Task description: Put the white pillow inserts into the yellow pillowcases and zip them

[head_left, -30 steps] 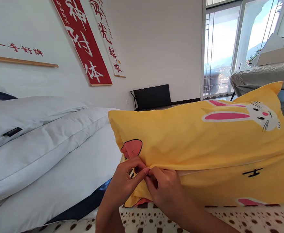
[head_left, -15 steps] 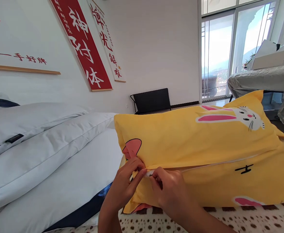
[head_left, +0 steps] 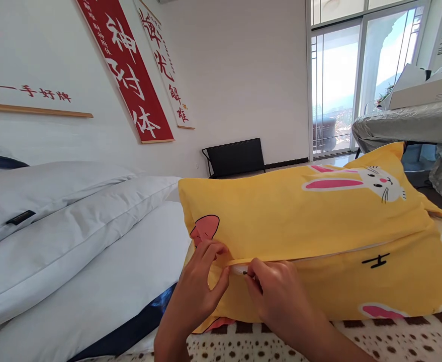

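Observation:
A yellow pillow [head_left: 311, 221] printed with white rabbits lies across a spotted blanket [head_left: 394, 342] in front of me. A zipper seam runs along its near side. My left hand [head_left: 201, 289] pinches the yellow cover at the pillow's left end, fingers closed on the fabric. My right hand [head_left: 277, 296] sits just right of it, thumb and finger pinched on a small dark zipper pull [head_left: 245, 272] at the seam. A short stretch of white zipper tape shows between the two hands.
A folded white duvet [head_left: 73, 241] with a dark blue edge fills the left. Red and white banners [head_left: 130, 70] hang on the wall. A black chair [head_left: 236, 157] stands by the far wall. A covered table [head_left: 405, 125] with boxes is at right by the windows.
My right hand has slid a little to the right along the seam, away from the left hand, baring a bit of white zipper. The view has dropped and shifted slightly.

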Available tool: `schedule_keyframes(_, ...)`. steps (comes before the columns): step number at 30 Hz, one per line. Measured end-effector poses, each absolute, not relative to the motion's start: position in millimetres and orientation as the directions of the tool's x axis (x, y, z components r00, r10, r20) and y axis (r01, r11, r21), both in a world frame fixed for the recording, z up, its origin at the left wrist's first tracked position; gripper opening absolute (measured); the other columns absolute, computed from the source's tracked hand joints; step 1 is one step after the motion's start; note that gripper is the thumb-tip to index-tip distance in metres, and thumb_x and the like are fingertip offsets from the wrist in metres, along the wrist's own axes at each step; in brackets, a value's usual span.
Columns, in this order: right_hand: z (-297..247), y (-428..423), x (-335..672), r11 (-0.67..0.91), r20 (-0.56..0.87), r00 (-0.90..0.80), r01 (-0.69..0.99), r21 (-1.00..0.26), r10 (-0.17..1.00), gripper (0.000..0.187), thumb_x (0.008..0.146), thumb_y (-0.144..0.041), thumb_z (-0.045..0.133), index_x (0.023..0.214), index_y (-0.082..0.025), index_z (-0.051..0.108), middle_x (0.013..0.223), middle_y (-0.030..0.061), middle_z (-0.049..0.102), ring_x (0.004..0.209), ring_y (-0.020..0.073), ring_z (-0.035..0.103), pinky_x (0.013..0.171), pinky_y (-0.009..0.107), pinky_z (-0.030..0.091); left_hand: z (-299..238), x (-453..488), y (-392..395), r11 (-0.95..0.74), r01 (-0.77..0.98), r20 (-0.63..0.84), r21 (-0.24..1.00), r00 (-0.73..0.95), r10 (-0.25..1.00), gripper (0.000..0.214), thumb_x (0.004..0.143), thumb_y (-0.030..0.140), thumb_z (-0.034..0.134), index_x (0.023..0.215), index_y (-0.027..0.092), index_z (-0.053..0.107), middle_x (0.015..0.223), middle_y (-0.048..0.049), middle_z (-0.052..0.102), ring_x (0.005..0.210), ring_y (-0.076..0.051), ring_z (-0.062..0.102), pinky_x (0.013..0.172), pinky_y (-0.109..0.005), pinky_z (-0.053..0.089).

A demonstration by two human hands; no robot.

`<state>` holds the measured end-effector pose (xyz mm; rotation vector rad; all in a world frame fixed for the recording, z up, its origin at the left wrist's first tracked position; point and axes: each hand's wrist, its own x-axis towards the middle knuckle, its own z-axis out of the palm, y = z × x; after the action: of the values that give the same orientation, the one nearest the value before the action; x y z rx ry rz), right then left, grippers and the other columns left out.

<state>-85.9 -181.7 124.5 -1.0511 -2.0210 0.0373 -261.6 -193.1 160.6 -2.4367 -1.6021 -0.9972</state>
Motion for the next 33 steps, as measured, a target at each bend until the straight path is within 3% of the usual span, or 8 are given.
schedule_keyframes(2, 123.9, -181.7, -86.6, 0.672, 0.700, -0.292, 0.650, -0.355, 0.652, 0.018, 0.080, -0.012, 0.049, 0.063, -0.018, 0.049, 0.053, -0.0016, 0.058, 0.044, 0.0100, 0.046, 0.048, 0.026, 0.018, 162.5, -256.5, -199.2, -0.497, 0.828, 0.586, 0.261, 0.274, 0.763, 0.022, 0.086, 0.028, 0.048, 0.108, 0.024, 0.048, 0.109, -0.0077, 0.053, 0.100, -0.021, 0.050, 0.086, -0.034, 0.045)
schedule_keyframes(6, 124.9, -182.3, -85.7, 0.709, 0.728, -0.295, 0.609, -0.356, 0.619, 0.019, 0.083, -0.012, 0.047, 0.064, -0.019, 0.047, 0.055, -0.0015, 0.058, 0.045, 0.0097, 0.047, 0.049, 0.026, 0.020, 161.6, -246.8, -199.5, -0.551, 0.808, 0.564, 0.209, 0.360, 0.743, 0.022, 0.087, 0.024, 0.046, 0.108, 0.026, 0.051, 0.110, -0.0062, 0.054, 0.103, -0.019, 0.052, 0.088, -0.032, 0.046)
schedule_keyframes(9, 125.5, -184.1, -85.6, 0.722, 0.727, -0.300, 0.583, -0.373, 0.618, 0.021, 0.085, -0.012, 0.043, 0.065, -0.019, 0.045, 0.057, -0.0012, 0.058, 0.047, 0.0096, 0.047, 0.050, 0.025, 0.022, 158.7, -240.7, -192.3, -0.547, 0.808, 0.583, 0.220, 0.341, 0.738, 0.010, 0.089, 0.023, 0.044, 0.095, 0.022, 0.052, 0.100, -0.0053, 0.055, 0.095, -0.017, 0.052, 0.081, -0.028, 0.045)
schedule_keyframes(12, 125.4, -184.1, -87.0, 0.723, 0.733, -0.282, 0.571, -0.390, 0.619, 0.022, 0.086, -0.012, 0.042, 0.066, -0.019, 0.044, 0.058, -0.0013, 0.058, 0.049, 0.0099, 0.047, 0.050, 0.024, 0.022, 156.7, -237.9, -186.8, -0.559, 0.792, 0.588, 0.246, 0.337, 0.735, 0.012, 0.091, 0.022, 0.039, 0.083, 0.021, 0.049, 0.091, -0.0033, 0.054, 0.085, -0.015, 0.051, 0.075, -0.026, 0.043)
schedule_keyframes(22, 131.4, -166.4, -70.3, 0.664, 0.730, -0.207, 0.621, -0.416, 0.651, 0.020, 0.085, -0.013, 0.048, 0.066, -0.019, 0.048, 0.058, -0.0028, 0.052, 0.050, 0.0096, 0.043, 0.050, 0.024, 0.023, 135.1, -231.4, -160.7, -0.524, 0.775, 0.695, 0.354, 0.157, 0.702, 0.017, 0.092, 0.024, 0.034, 0.079, 0.020, 0.044, 0.072, -0.0001, 0.050, 0.067, -0.013, 0.047, 0.063, -0.026, 0.037)
schedule_keyframes(28, 135.9, -160.8, -62.4, 0.708, 0.785, -0.210, 0.606, -0.363, 0.583, 0.019, 0.082, -0.010, 0.052, 0.065, -0.019, 0.050, 0.073, -0.0004, 0.055, 0.067, 0.0119, 0.050, 0.058, 0.023, 0.033, 125.2, -221.3, -150.1, -0.489, 0.856, 0.819, 0.169, 0.154, 0.552, 0.017, 0.088, 0.016, 0.032, 0.075, 0.019, 0.043, 0.067, -0.0007, 0.050, 0.063, -0.014, 0.047, 0.058, -0.027, 0.035)
schedule_keyframes(33, 135.8, -163.5, -66.1, 0.676, 0.803, -0.181, 0.660, -0.329, 0.568, 0.020, 0.075, -0.003, 0.051, 0.065, -0.019, 0.046, 0.070, 0.0003, 0.055, 0.069, 0.0144, 0.047, 0.059, 0.025, 0.034, 128.3, -221.8, -150.1, -0.457, 0.887, 0.821, 0.075, 0.205, 0.533, 0.020, 0.088, 0.019, 0.036, 0.068, 0.020, 0.040, 0.061, 0.0009, 0.048, 0.057, -0.014, 0.045, 0.054, -0.026, 0.031)
